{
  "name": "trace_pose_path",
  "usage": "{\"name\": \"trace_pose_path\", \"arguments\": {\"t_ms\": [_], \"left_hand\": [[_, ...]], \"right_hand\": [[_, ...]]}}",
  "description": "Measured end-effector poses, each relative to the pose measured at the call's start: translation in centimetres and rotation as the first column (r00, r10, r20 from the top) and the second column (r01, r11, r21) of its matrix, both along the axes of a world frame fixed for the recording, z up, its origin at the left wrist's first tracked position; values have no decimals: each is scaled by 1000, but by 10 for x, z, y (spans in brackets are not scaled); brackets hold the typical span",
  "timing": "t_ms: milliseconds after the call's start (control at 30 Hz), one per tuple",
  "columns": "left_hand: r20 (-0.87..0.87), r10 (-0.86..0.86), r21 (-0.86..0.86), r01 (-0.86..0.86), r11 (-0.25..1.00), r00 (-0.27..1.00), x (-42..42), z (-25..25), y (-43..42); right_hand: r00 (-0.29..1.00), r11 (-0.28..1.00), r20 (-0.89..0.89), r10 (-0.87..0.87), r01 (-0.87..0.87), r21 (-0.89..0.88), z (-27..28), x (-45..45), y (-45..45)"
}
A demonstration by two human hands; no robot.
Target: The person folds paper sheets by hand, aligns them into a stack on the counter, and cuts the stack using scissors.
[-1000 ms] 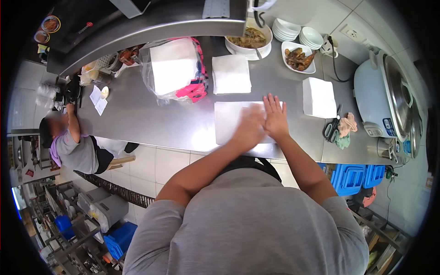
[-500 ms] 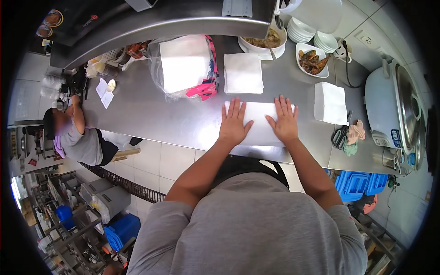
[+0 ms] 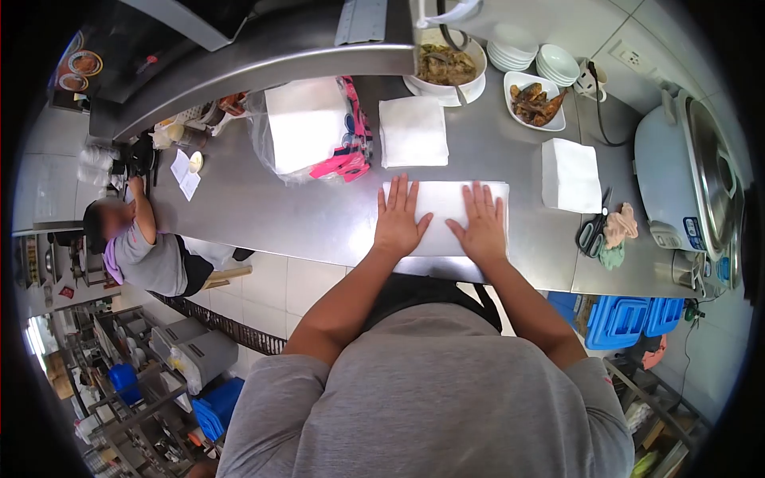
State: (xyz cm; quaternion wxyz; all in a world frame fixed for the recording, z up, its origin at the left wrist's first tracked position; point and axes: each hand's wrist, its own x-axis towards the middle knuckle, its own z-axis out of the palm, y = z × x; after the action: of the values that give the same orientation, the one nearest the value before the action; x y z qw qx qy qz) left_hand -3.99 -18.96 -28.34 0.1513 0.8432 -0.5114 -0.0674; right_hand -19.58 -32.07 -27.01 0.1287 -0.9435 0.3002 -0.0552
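White paper napkins point(image 3: 440, 231), laid flat as a rectangle, lie near the front edge of the steel counter. My left hand point(image 3: 400, 219) rests flat on their left side, fingers stretched forward. On the right side my right hand point(image 3: 481, 221) also lies flat, its fingers spread a little. Beyond my hands is a squared pile of folded napkins point(image 3: 414, 132). Left of that, an opened plastic pack point(image 3: 307, 123) with pink print holds more white napkins. A taller napkin stack point(image 3: 571, 175) stands to the right.
Scissors point(image 3: 591, 233) and crumpled cloths point(image 3: 619, 231) lie near a large cooker point(image 3: 685, 175) at the right. Behind are a bowl of food point(image 3: 450, 68), a dish of fried pieces point(image 3: 535, 103) and stacked bowls point(image 3: 558, 65). A co-worker point(image 3: 147, 247) stands at the far left.
My right hand has slid left, inward over the napkins, leaving their right edge uncovered. My left hand stays flat on the left side. The whole view has shifted slightly.
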Motion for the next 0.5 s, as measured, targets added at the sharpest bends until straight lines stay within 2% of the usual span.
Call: {"name": "trace_pose_path", "arguments": {"t_ms": [100, 200, 267, 300, 333, 400, 433, 467, 500], "left_hand": [[11, 9, -7, -9, 1000, 1000, -2, 4, -2], [69, 55, 254, -70, 965, 996, -23, 22, -22], [-167, -131, 20, 136, 991, 977, -49, 27, -43], [-217, -277, -165, 245, 955, 936, -62, 20, -51], [-227, -296, -160, 264, 951, 928, -66, 14, -51], [-251, -340, -159, 307, 938, 906, -74, 5, -53], [-217, -313, -59, 308, 950, 925, -61, 15, -47], [-201, -208, 39, 220, 975, 957, -49, 10, -41], [-118, -182, 42, 188, 981, 976, -40, 11, -33]], "right_hand": [[1000, 1000, 9, -27, 27, -8, -1, -9, -5], [999, 1000, 35, -28, 29, -12, -3, -8, -8], [1000, 997, -10, 1, -2, -73, -7, -12, -8], [998, 990, -59, 21, -29, -137, -10, -14, -11], [993, 978, -108, 36, -57, -201, -10, -14, -13], [997, 995, -67, 42, -48, -90, -8, -16, -14], [998, 999, -36, 45, -45, -10, -5, -17, -16], [999, 997, -3, 43, -42, 67, -2, -18, -19], [996, 994, 75, 39, -46, 96, -3, -19, -22]]}}
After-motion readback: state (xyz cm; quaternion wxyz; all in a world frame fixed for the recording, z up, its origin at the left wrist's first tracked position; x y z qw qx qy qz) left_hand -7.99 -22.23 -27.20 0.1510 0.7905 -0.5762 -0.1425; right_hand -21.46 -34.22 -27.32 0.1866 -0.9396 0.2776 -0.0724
